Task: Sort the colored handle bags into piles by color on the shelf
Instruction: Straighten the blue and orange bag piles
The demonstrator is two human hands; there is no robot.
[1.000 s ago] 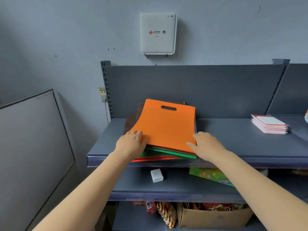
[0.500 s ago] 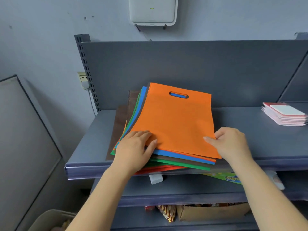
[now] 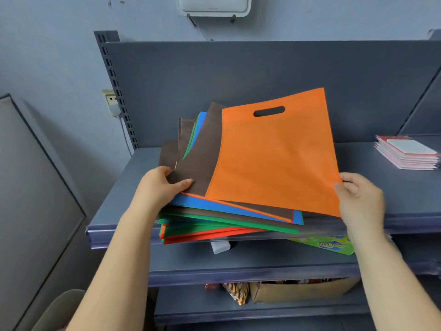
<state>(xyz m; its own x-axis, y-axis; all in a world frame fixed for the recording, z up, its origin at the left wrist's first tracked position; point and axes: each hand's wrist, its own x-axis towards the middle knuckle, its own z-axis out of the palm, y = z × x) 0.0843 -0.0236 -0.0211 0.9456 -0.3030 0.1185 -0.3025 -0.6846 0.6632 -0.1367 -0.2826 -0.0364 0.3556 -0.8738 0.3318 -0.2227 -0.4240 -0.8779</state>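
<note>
1. The grey metal top shelf (image 3: 372,177) lies bare between the fanned stack of coloured fabric handle bags (image 3: 229,211) and the pile of pink-edged booklets (image 3: 408,154) at 3 o'clock; the raised orange fabric bag (image 3: 274,154) overhangs part of that gap.
2. At 9 o'clock of the stack, a bare strip of shelf runs to the slotted grey upright (image 3: 114,91).
3. At 12 o'clock the grey back panel (image 3: 262,68) closes off the rear.
4. Below, the second shelf (image 3: 250,263) holds a small white block (image 3: 220,246) and a green printed packet (image 3: 327,244).
</note>
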